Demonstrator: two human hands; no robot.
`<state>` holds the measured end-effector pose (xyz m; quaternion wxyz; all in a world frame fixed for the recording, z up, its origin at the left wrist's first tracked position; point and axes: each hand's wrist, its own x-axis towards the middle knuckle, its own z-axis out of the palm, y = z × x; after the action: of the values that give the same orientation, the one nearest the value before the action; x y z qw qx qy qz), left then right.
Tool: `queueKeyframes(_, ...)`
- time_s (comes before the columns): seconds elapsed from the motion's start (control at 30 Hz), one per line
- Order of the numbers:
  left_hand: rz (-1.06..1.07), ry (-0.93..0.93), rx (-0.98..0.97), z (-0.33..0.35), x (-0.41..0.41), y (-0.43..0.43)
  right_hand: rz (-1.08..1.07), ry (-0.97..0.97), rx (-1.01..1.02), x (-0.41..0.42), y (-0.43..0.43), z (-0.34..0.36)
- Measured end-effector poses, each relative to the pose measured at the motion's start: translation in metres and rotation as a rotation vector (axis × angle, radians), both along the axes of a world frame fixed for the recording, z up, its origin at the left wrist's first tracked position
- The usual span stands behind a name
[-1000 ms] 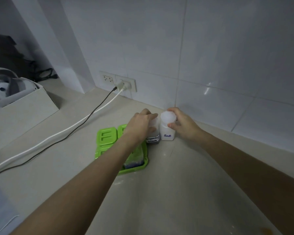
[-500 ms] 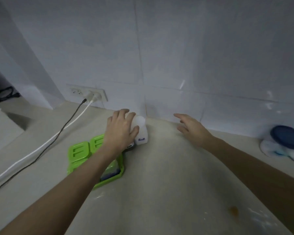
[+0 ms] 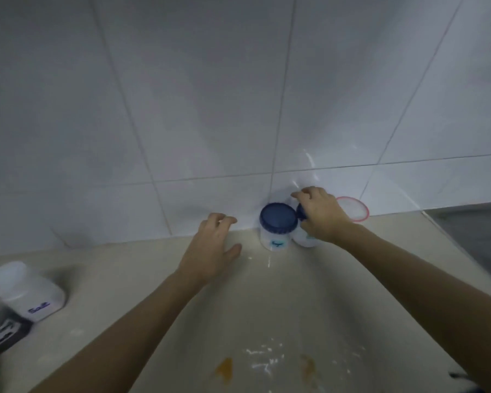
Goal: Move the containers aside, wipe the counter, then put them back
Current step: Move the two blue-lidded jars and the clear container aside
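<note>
A: Reaching for the two blue-lidded jars at the tiled wall (image 3: 238,109). Right hand (image 3: 322,215) lies over the top of the right-hand jar (image 3: 305,239), fingers curled round its lid. Grip looks closed on it, jar not yet lifted off the surface (image 3: 267,293).

B: And the left hand (image 3: 210,246)?

A: Fingers spread wide, holding nothing, hovering just beside the labelled blue-lidded jar (image 3: 278,226). That jar stands upright, touching its neighbour, both close against the wall.

B: Other containers?

A: Salt container (image 3: 30,290) far left, well apart from the jars, with a dark-labelled container (image 3: 0,330) next to it at the frame edge. A red-rimmed round lid or tub (image 3: 352,208) sits behind the right hand; cannot tell which.

B: Step in hand?

A: Judging it as the clearing step. Orange stains (image 3: 224,370) and white specks (image 3: 262,358) lie near the front edge, unwiped, no cloth in view.

B: Next move calls for?

A: Probably left hand closing on the labelled jar, then both jars carried left toward the salt container. Lift straight up, since the jars touch and one could tip the other.
</note>
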<state>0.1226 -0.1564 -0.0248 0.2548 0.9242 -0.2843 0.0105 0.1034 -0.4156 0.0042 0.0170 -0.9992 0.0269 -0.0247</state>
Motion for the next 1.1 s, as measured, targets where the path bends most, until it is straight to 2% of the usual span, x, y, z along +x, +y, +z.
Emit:
queueKeyframes(0.13,-0.007,0.147,-0.202,0.000,0.006,-0.073,-0.002,0.103,-0.065,-0.002,-0.026,-0.017)
queueKeyframes(0.23,-0.012,0.230,-0.183,-0.008,0.013,-0.114,0.009,0.095,-0.073,0.000,-0.033,-0.031)
queueKeyframes(0.33,0.073,0.142,-0.120,-0.023,0.019,-0.133,0.048,0.067,-0.125,0.003,-0.039,-0.034)
queueKeyframes(0.5,0.142,0.114,-0.186,-0.027,0.020,-0.123,0.075,0.056,-0.201,0.005,-0.037,-0.033)
queueKeyframes(0.57,0.184,0.162,-0.240,-0.024,0.018,-0.104,0.064,0.063,-0.164,0.004,-0.032,-0.031)
queueKeyframes(0.7,0.251,0.217,-0.289,-0.013,-0.004,-0.032,0.154,0.107,0.132,0.002,0.002,-0.025)
queueKeyframes(0.93,0.482,0.155,-0.122,0.004,-0.058,0.135,0.463,0.015,0.343,0.005,0.158,-0.021)
queueKeyframes(1.1,0.645,0.119,-0.044,0.008,-0.090,0.234,0.633,0.068,0.432,0.003,0.270,-0.032)
